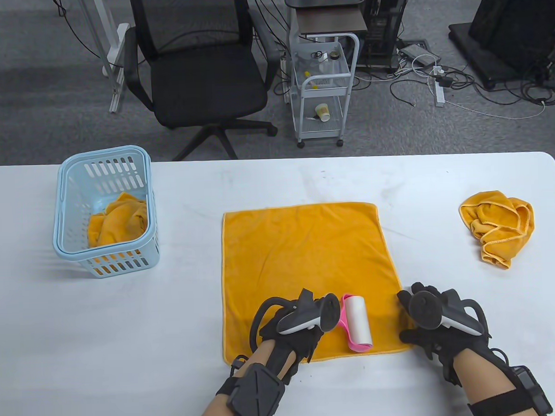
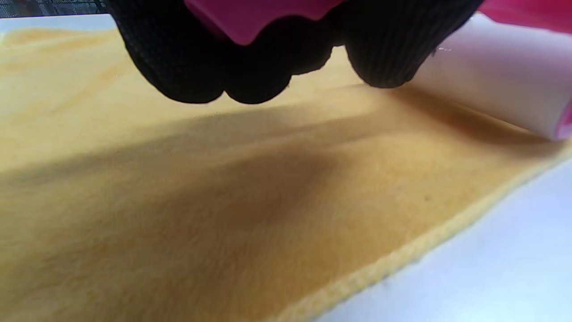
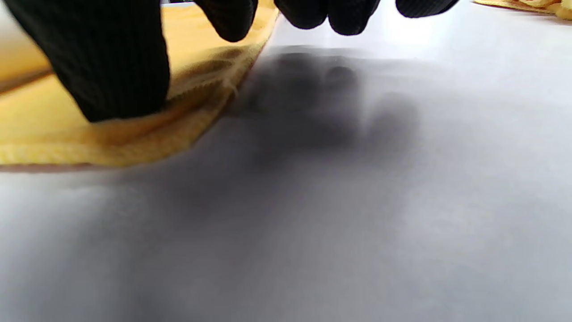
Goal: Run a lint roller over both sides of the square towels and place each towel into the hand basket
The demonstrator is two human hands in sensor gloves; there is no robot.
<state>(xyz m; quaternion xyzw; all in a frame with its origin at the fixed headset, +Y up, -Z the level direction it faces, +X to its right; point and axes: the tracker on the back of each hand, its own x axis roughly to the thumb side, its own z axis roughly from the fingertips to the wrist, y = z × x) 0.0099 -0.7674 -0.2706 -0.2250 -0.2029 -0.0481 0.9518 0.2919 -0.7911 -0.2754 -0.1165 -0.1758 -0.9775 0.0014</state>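
An orange square towel [image 1: 302, 257] lies flat in the middle of the white table [image 1: 213, 192]. My left hand [image 1: 317, 318] grips the pink handle [image 2: 250, 18] of the lint roller [image 1: 358, 321], whose white roll [image 2: 491, 80] rests on the towel's near edge [image 2: 223, 201]. My right hand [image 1: 406, 317] is at the towel's near right corner; its thumb [image 3: 111, 58] presses on the cloth [image 3: 89, 134] while the other fingers [image 3: 330, 15] hover over bare table. A light blue hand basket [image 1: 76, 178] at the left holds one orange towel [image 1: 118, 218]. Another crumpled orange towel [image 1: 498, 225] lies at the right.
Beyond the table's far edge stand a black office chair [image 1: 200, 69] and a small white cart [image 1: 323, 92]. Bare table [image 3: 357, 201] stretches between the flat towel and the basket, and also toward the crumpled towel [image 3: 536, 5].
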